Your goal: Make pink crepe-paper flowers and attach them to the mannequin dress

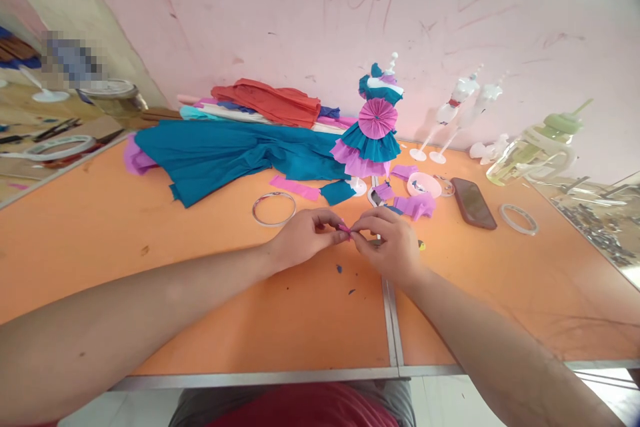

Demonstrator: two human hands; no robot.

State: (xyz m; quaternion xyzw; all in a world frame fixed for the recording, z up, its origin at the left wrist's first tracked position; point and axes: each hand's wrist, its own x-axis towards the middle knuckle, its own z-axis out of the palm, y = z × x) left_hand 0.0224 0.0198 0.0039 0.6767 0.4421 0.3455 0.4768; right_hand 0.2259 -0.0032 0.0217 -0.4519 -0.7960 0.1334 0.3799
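Left hand [301, 238]: thumb and fingers pinched closed on a small pink piece [345, 229]. Right hand [393, 243]: fingertips nipped together at the same piece, its right end. Piece sits between the two hands, over the bench [210, 320], between near and far edges. Toward far edge: ruffled teal-and-pink figure [377, 119], upright; teal sheet [215, 153] spread to its left. Phone [473, 203] lies flat toward the right edge.

The left hand [306, 238] and right hand [393, 245] partly hide a pink scrap [344, 228] — shape unclear; the tabletop [225, 330] is cut off left and right.
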